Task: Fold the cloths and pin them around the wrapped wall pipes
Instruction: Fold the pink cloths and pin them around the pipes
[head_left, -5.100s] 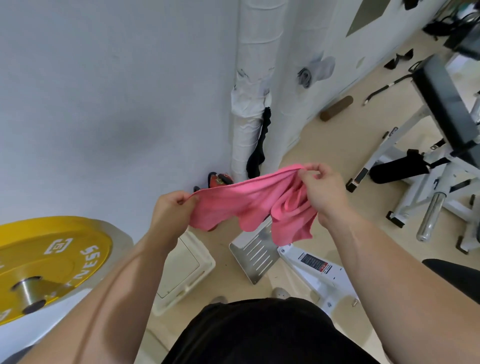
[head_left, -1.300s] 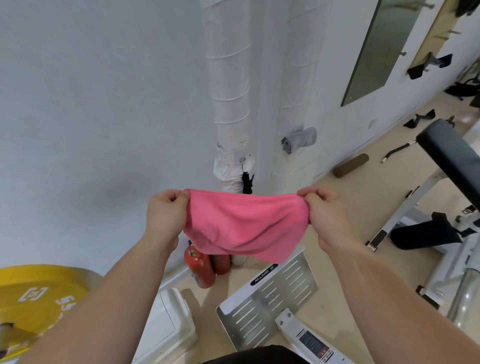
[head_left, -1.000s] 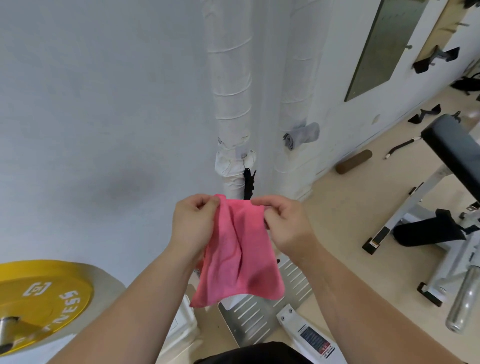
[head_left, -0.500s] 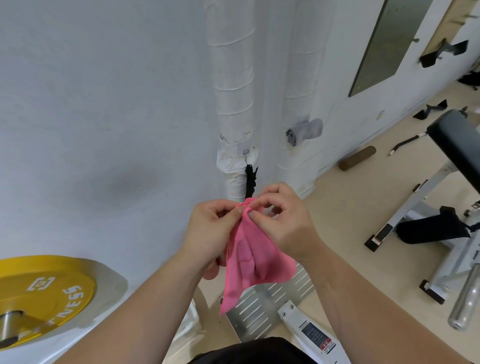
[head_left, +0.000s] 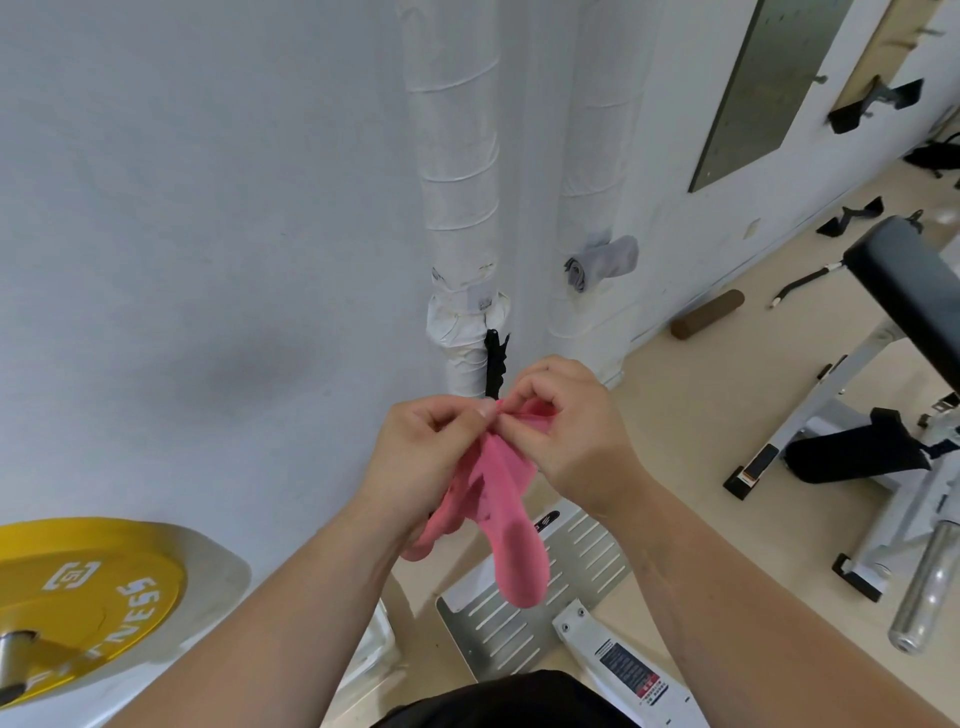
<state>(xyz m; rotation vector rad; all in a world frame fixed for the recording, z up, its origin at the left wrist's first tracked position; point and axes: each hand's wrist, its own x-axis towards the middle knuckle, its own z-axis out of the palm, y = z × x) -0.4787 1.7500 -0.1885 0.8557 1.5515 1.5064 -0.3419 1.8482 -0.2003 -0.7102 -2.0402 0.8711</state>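
Pink cloth (head_left: 506, 499): gathered into a narrow bundle and held in the air in front of the person, below and in front of the two wrapped wall pipes. Its upper edge is bunched between both hands. Its lower end hangs free above a slotted metal plate (head_left: 582, 577) on the floor.

Left hand (head_left: 421, 457): thumb and forefinger pinch the upper edge of the cloth; the other fingers are curled in against the fabric.

Right hand (head_left: 566, 431): thumb and forefinger pinch the same edge, right next to the left fingertips; the other fingers are curled.

Left pipe (head_left: 457, 156): white wrap, upright against the wall. A black item (head_left: 496, 364) of uncertain kind hangs at its lower section, just above the hands.

Right pipe (head_left: 597, 156): beside the left pipe, with a rolled grey cloth (head_left: 605, 260) on its front.

Yellow weight plate (head_left: 78, 603): lower left. Black padded bench (head_left: 914, 291): far right.
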